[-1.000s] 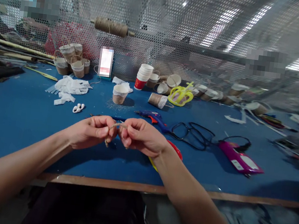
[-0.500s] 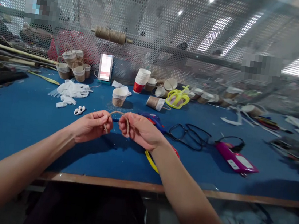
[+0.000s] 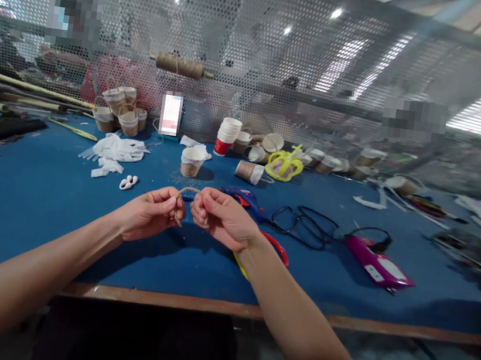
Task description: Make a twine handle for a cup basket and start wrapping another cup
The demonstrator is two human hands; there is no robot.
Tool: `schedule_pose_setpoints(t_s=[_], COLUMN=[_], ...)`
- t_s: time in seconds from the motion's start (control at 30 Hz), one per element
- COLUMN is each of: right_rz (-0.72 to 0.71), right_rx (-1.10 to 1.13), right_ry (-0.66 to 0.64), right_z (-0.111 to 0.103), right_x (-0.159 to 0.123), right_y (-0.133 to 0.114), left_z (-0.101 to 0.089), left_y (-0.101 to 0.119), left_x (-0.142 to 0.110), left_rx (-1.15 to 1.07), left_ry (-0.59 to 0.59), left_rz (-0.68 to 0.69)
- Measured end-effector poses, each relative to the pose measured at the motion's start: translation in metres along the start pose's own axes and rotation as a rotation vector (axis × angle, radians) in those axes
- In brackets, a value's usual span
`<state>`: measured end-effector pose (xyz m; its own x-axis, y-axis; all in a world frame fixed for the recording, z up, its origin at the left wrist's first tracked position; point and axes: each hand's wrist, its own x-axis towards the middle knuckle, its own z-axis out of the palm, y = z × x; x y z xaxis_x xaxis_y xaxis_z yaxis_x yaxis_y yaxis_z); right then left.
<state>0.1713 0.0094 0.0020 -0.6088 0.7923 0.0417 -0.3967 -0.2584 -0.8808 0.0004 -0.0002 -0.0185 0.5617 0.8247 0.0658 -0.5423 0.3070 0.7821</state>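
Note:
A short piece of brown twine (image 3: 189, 190) arches between my two hands above the blue table. My left hand (image 3: 151, 212) pinches one end, with a bit of it hanging below the fingers. At the other end, my right hand (image 3: 224, 216) grips the twine between thumb and fingers. Just beyond them stands a small twine-wrapped cup (image 3: 191, 165) with a white cloth rim. Under and beside my right hand lies a blue glue gun (image 3: 250, 204). Scissors with a red and yellow handle (image 3: 276, 248) are partly hidden by my right forearm.
Farther back are a stack of paper cups (image 3: 227, 137), a yellow crown-like piece (image 3: 284, 163) and a tipped wrapped cup (image 3: 248, 171). White gloves (image 3: 120, 148) and basket-like cups (image 3: 128, 123) lie to the left. A black cable (image 3: 305, 227) and purple device (image 3: 377, 264) are at right.
My hands have drawn slightly closer together, and the twine's arch is flatter. The left end now hangs lower from my fingers. The whole view has shifted a little downward.

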Motion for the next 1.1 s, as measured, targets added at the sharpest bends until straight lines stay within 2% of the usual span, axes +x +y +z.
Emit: schedule_pose_setpoints(t_s=[0.1, 0.17, 0.27, 0.43, 0.5, 0.57, 0.6, 0.67, 0.8, 0.93, 1.1], right_rz=[0.001, 0.026, 0.061, -0.007, -0.099, -0.179, -0.174, -0.057, 0.128, 0.300, 0.364], right_rx=[-0.021, -0.096, -0.329, -0.721, -0.892, -1.122, -1.232, -1.508, -1.654, -1.701, -1.695], right_ry=[0.008, 0.020, 0.047, 0.087, 0.213, 0.417, 0.502, 0.681, 0.870, 0.826, 0.816], right_z=[-0.001, -0.002, -0.002, -0.003, -0.009, -0.019, -0.027, -0.044, -0.082, -0.107, -0.117], right_x=[0.001, 0.001, 0.001, 0.001, 0.000, -0.001, -0.002, -0.004, -0.006, -0.007, -0.011], right_y=[-0.001, 0.000, 0.002, -0.001, -0.014, -0.032, -0.042, -0.059, -0.067, -0.052, -0.047], left_z=[-0.004, -0.008, -0.013, -0.015, -0.015, -0.015, -0.015, -0.014, -0.012, -0.009, -0.009], left_y=[0.007, 0.015, 0.025, 0.026, 0.025, 0.025, 0.025, 0.026, 0.026, 0.025, 0.027], left_x=[-0.001, -0.003, -0.006, -0.006, -0.005, -0.004, -0.004, -0.004, -0.004, -0.004, -0.005], left_rx=[0.033, 0.115, 0.286, 0.503, 0.491, 0.422, 0.379, 0.304, 0.221, 0.169, 0.110], left_ry=[-0.027, -0.047, -0.087, -0.002, 0.041, 0.088, 0.109, 0.143, 0.198, 0.221, 0.198], left_rz=[0.004, -0.041, -0.092, -0.150, -0.114, -0.068, -0.054, -0.042, -0.013, 0.006, -0.001])
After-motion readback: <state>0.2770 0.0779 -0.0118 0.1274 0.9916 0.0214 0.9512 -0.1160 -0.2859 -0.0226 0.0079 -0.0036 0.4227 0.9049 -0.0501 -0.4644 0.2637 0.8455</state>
